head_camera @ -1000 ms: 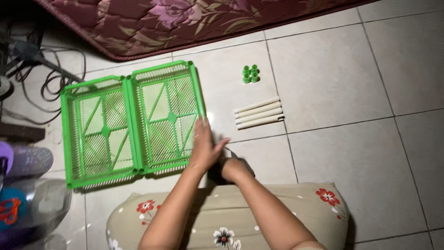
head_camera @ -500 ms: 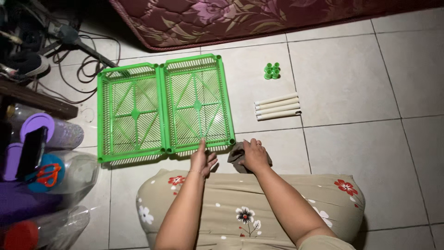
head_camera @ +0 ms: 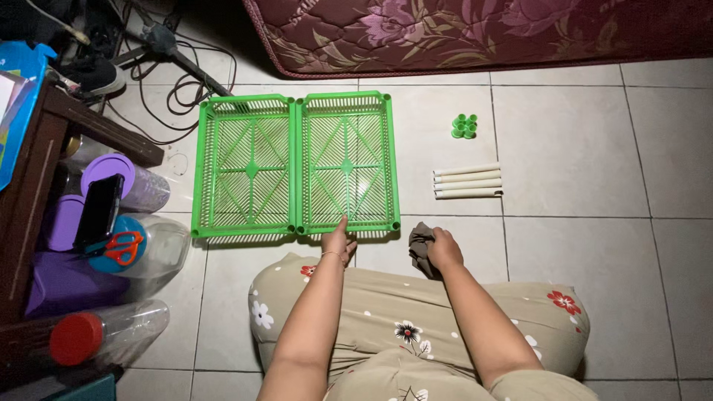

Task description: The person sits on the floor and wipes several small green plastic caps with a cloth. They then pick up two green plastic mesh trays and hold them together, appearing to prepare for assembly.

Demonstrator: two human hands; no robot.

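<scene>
Two green slatted plastic trays lie side by side on the tiled floor, the left tray [head_camera: 246,166] and the right tray [head_camera: 347,161]. My left hand [head_camera: 338,238] touches the near edge of the right tray with its fingers together. My right hand [head_camera: 443,249] is closed on a dark grey cloth [head_camera: 420,243], just above a floral cushion [head_camera: 416,319] across my lap. Beyond the right hand lie several white tubes [head_camera: 468,181] in a row. A cluster of small green caps [head_camera: 464,126] sits farther back.
A dark red quilted mattress [head_camera: 475,30] runs along the top. At the left stand a wooden shelf [head_camera: 44,148], cables [head_camera: 178,82], purple containers [head_camera: 126,178], a black phone [head_camera: 98,210], orange scissors [head_camera: 119,246] and a red-lidded jar [head_camera: 104,334].
My view has shifted, so the trays now sit nearer the centre. My left hand slid to the near edge of the right tray. The right hand with the cloth drew back toward the cushion.
</scene>
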